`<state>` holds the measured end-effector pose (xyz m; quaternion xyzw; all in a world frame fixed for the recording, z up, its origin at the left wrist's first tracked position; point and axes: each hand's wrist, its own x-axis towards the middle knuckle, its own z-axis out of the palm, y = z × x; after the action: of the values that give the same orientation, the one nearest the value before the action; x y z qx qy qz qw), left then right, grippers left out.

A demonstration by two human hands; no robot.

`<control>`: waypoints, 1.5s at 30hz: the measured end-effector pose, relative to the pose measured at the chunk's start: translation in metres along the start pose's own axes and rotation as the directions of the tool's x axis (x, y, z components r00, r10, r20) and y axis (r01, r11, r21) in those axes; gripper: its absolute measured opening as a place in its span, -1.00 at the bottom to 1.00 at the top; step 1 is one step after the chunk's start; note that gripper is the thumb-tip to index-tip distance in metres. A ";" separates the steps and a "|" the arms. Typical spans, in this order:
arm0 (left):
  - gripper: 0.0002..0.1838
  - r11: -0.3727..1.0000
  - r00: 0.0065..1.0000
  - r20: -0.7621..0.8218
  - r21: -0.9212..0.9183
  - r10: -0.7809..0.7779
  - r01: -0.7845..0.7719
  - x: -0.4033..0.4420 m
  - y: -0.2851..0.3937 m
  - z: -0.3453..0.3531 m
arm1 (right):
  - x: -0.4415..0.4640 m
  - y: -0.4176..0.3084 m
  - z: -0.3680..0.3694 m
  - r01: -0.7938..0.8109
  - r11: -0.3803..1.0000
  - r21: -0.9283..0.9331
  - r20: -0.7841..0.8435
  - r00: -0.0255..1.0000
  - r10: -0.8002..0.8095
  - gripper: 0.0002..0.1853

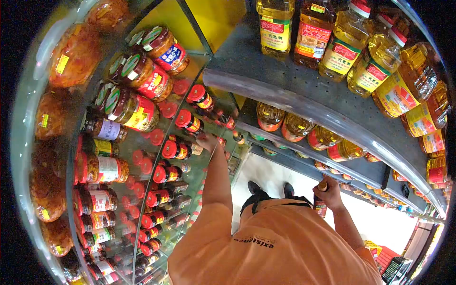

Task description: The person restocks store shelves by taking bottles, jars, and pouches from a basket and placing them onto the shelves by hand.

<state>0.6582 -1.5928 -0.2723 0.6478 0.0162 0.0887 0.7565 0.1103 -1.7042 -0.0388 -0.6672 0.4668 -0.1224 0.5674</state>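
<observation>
My left hand (207, 142) reaches in among red-lidded jars on the glass shelf at my left. Its fingers are small and partly hidden, so whether they grip anything is unclear. Close by are a dark jar with a red lid (189, 121) and another red-lidded jar (175, 149). At my right side, my right hand (332, 194) is closed around the upper part of a bottle (320, 208). That bottle is dark with a reddish label, and its light brown top shows at the thumb.
Larger jars (133, 111) with dark lids stand on the upper left glass shelf (159, 166). Oil bottles (342, 47) fill the dark shelf (266, 78) at front and right, whose curved edge juts out. Pale floor (266, 172) lies under my shoes.
</observation>
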 end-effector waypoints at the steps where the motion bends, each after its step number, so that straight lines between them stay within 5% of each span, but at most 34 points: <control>1: -0.68 1.000 1.000 -0.001 0.003 -0.005 0.005 -0.011 0.025 0.008 | 0.002 0.009 -0.002 -0.007 1.000 -0.026 -0.010 1.000 0.007 -0.68; 5: -0.78 0.991 0.992 0.036 0.062 0.118 -0.120 -0.032 0.056 0.013 | 0.004 0.019 -0.010 0.030 0.995 -0.095 -0.028 0.999 -0.033 -0.67; 8: -0.60 0.856 0.993 0.111 0.517 -0.038 -0.025 -0.018 0.004 -0.013 | 0.005 -0.005 -0.020 0.023 0.998 -0.055 -0.023 0.999 -0.024 -0.69; 9: -0.60 0.856 0.992 0.116 0.517 -0.041 -0.025 -0.030 0.011 -0.016 | 0.007 -0.002 -0.025 0.019 0.998 -0.055 -0.027 0.999 -0.021 -0.69; 11: -0.64 0.989 0.979 0.152 0.075 -0.139 0.129 -0.052 0.040 -0.024 | 0.015 0.010 -0.035 0.021 0.998 -0.056 -0.013 1.000 -0.021 -0.71; 12: -0.65 0.948 0.972 0.234 -0.300 -0.037 0.108 -0.058 0.023 -0.039 | 0.018 0.015 -0.041 0.039 0.999 0.033 0.005 0.999 -0.039 -0.71; 13: -0.65 0.947 0.972 0.234 -0.303 -0.035 0.107 -0.071 0.035 -0.052 | 0.023 0.022 -0.042 0.042 0.999 0.033 0.005 0.999 -0.042 -0.71; 15: -0.67 0.930 0.909 0.226 0.196 -0.351 0.310 -0.110 0.065 -0.082 | 0.033 0.037 -0.052 0.204 0.975 0.086 -0.117 0.974 -0.193 -0.71; 16: -0.71 0.865 0.860 0.439 0.502 -0.260 0.005 -0.107 -0.001 -0.130 | 0.029 0.012 -0.054 0.200 0.961 0.191 -0.118 0.977 -0.180 -0.72; 17: -0.74 0.686 0.762 0.628 0.624 -0.156 -0.374 -0.105 -0.063 -0.175 | 0.031 0.004 -0.053 0.241 0.947 0.214 -0.137 0.967 -0.215 -0.74; 19: -0.75 0.560 0.676 0.710 0.647 -0.195 -0.518 -0.160 -0.095 -0.239 | 0.036 -0.016 -0.055 0.332 0.935 0.124 -0.141 0.939 -0.314 -0.77; 20: -0.73 0.837 0.666 0.632 0.547 -0.396 -0.022 -0.190 -0.079 -0.262 | 0.037 -0.027 -0.053 0.305 0.908 0.287 -0.102 0.952 -0.288 -0.79; 21: -0.71 0.814 0.560 0.608 0.294 -0.563 0.501 -0.221 -0.056 -0.279 | 0.041 -0.032 -0.048 0.299 0.908 0.295 -0.071 0.954 -0.291 -0.79; 23: -0.74 0.626 0.470 0.415 0.528 -0.779 0.574 -0.272 -0.016 -0.301 | 0.049 -0.039 -0.036 0.303 0.828 0.472 -0.085 0.950 -0.300 -0.78; 25: -0.73 0.491 0.511 0.153 0.598 -0.846 0.634 -0.315 0.000 -0.333 | 0.054 -0.042 -0.021 0.245 0.841 0.482 0.001 0.960 -0.280 -0.77; 26: -0.71 0.494 0.497 0.140 0.506 -0.856 0.707 -0.335 0.007 -0.359 | 0.055 -0.047 -0.011 0.201 0.832 0.517 0.034 0.967 -0.254 -0.77; 27: -0.69 0.427 0.383 0.191 0.337 -0.904 0.839 -0.346 -0.023 -0.409 | 0.057 -0.053 0.000 0.155 0.822 0.548 0.072 0.970 -0.231 -0.77; 29: -0.69 0.373 0.516 -0.096 0.581 -0.851 0.723 -0.389 0.029 -0.416 | 0.056 -0.063 0.021 0.090 0.860 0.502 0.194 0.958 -0.213 -0.77; 31: -0.68 0.379 0.374 0.074 0.298 -0.924 0.876 -0.426 -0.007 -0.509 | 0.058 -0.064 0.047 0.253 0.950 0.183 0.216 0.932 -0.290 -0.75; 33: -0.67 0.392 0.421 -0.108 0.215 -0.901 0.894 -0.472 0.009 -0.538 | 0.056 -0.052 0.082 0.210 0.943 0.260 0.373 0.878 -0.299 -0.74; 35: -0.65 0.472 0.477 -0.212 0.079 -0.853 0.878 -0.520 0.003 -0.573 | 0.035 -0.067 0.111 0.481 0.853 0.205 0.428 0.739 -0.520 -0.76; 36: -0.65 0.486 0.480 -0.230 0.034 -0.846 0.873 -0.532 0.004 -0.581 | 0.031 -0.065 0.128 0.435 0.846 0.309 0.488 0.691 -0.533 -0.76; 39: -0.89 0.055 0.190 0.186 -0.561 -0.964 0.826 -0.557 0.028 -0.601 | 0.007 -0.077 0.173 0.470 0.845 0.254 0.605 0.605 -0.518 -0.71; 40: -0.85 0.142 0.083 -0.154 -0.423 -0.985 0.895 -0.557 0.046 -0.579 | 0.002 -0.080 0.187 0.594 0.758 0.270 0.631 0.485 -0.606 -0.62; 41: -0.85 0.150 0.088 -0.154 -0.455 -0.984 0.878 -0.562 0.053 -0.572 | -0.003 -0.084 0.203 0.601 0.749 0.279 0.651 0.455 -0.607 -0.62; 43: -0.78 0.252 0.176 -0.438 -0.123 -0.882 0.960 -0.576 0.054 -0.572 | -0.014 -0.092 0.237 0.925 0.228 0.304 0.586 0.007 -0.811 -0.56; 45: -0.79 0.360 0.261 -0.420 -0.176 -0.869 0.916 -0.594 0.037 -0.601 | -0.028 -0.093 0.271 0.947 0.111 0.300 0.583 -0.090 -0.808 -0.51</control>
<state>-0.0143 -1.0919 -0.3859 0.5229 0.5552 -0.2088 0.6121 0.3284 -1.5156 -0.0357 -0.8522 -0.3049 -0.1836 0.3834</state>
